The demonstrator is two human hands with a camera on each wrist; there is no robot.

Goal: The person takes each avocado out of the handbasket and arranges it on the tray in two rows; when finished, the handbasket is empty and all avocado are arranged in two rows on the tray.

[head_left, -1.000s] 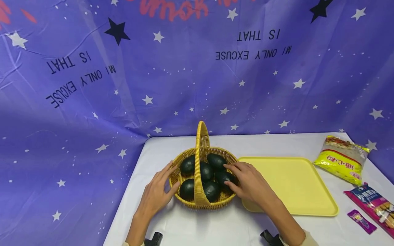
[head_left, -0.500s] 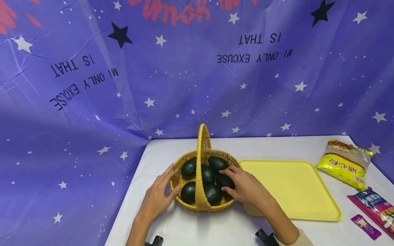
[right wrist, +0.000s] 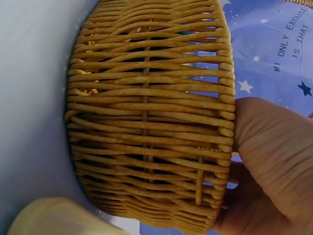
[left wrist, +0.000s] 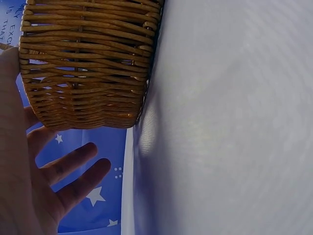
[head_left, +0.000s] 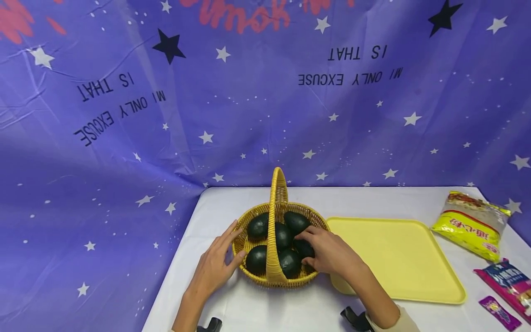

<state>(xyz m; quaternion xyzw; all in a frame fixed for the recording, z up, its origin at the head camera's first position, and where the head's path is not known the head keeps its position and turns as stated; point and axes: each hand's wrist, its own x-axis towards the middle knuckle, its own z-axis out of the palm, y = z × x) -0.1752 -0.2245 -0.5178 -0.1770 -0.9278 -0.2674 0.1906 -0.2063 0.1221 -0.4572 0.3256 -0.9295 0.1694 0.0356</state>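
Observation:
A yellow wicker basket [head_left: 290, 282] with a tall arched handle stands on the white table and holds several dark green avocados [head_left: 257, 259]. My right hand [head_left: 332, 252] reaches over its right side, thumb and fingers around the rightmost avocado [head_left: 305, 249], which it partly covers. On the opposite side my left hand [head_left: 215, 265] rests at the rim with fingers spread and fairly straight, holding nothing. The left wrist view shows the woven wall [left wrist: 88, 63] beside those spread fingers. In the right wrist view the wall [right wrist: 146, 107] hides my right fingertips; the thumb [right wrist: 274, 147] bends over the rim.
A yellow tray [head_left: 398, 258] lies directly right of the basket. Farther right are a yellow snack bag [head_left: 473, 226], a pink-and-blue packet [head_left: 508, 281] and a small purple packet [head_left: 499, 312]. A purple star-patterned cloth [head_left: 249, 92] hangs behind the table.
My right hand has moved inward over the basket, and its thumb and fingers have closed around the rightmost avocado. The left hand stays at the rim. The head view has shifted slightly.

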